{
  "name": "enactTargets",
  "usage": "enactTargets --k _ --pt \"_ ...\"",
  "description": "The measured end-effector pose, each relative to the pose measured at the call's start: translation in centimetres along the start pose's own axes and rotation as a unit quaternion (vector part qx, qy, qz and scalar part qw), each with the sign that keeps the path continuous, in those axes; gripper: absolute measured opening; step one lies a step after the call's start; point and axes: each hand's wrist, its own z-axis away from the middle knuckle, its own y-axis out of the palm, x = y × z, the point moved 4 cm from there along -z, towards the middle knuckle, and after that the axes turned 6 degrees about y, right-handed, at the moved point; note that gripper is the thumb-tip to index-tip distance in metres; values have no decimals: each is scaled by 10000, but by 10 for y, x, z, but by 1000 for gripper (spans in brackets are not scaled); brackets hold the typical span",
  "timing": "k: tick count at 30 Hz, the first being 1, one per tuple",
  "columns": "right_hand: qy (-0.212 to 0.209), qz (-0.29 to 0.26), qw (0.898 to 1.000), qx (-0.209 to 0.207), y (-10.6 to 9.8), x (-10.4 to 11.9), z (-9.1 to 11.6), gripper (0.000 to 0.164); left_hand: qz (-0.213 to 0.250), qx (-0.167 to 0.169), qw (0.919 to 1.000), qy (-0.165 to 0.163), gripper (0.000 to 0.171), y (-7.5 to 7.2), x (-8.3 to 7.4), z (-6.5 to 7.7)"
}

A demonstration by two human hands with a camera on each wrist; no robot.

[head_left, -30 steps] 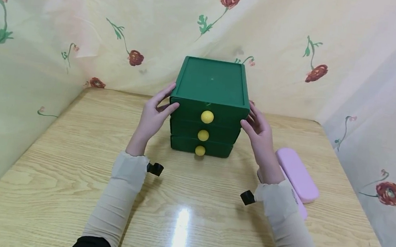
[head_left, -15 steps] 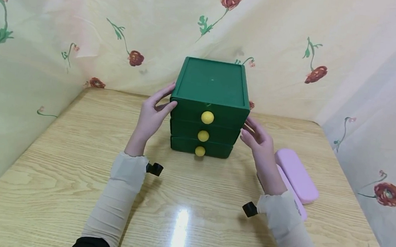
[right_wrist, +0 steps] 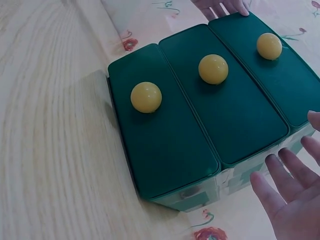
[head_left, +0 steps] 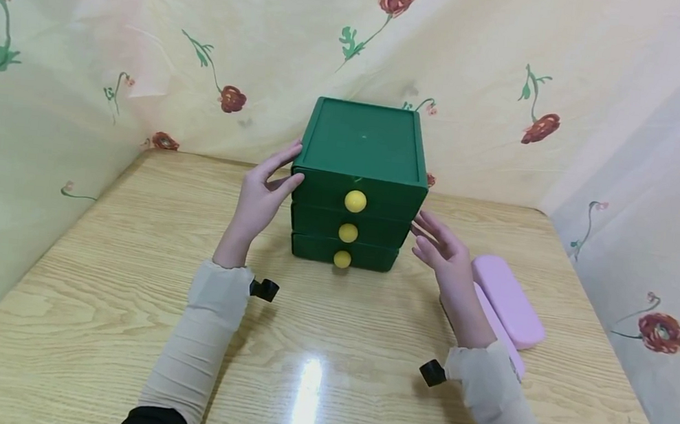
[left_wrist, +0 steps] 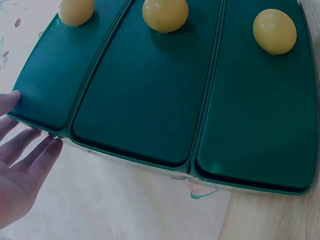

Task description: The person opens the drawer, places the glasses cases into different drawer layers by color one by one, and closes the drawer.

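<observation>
A green drawer box [head_left: 362,142] with three stacked drawers stands upright on the table. Each drawer front carries a round yellow knob [head_left: 355,201]. At the box's upper left front corner, my left hand [head_left: 259,196] rests with its thumb on the front and its fairly straight fingers along the side. In the left wrist view, the thumb [left_wrist: 9,102] touches the top drawer's edge. My right hand [head_left: 447,261] is beside the box's right side, lower down, fingers spread and holding nothing. From the right wrist view, those fingers [right_wrist: 287,182] appear close to the side wall; contact is unclear.
Two lilac rounded pieces, like a case lid [head_left: 508,299] and its other half [head_left: 497,329], lie on the wooden table [head_left: 122,272] right of the box, partly behind my right forearm. Flower-printed cloth [head_left: 308,43] hangs behind the box and along both sides.
My right hand has come away from the box's upper right corner, moving down and toward me. The left hand stays at its corner, its thumb shifted slightly outward. All drawers remain closed.
</observation>
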Motion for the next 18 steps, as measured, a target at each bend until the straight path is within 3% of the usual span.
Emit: enactTargets --k 18 --pt "310 49 9995 14 -1 -12 9 47 -36 54 10000 10 43 0 0 0"
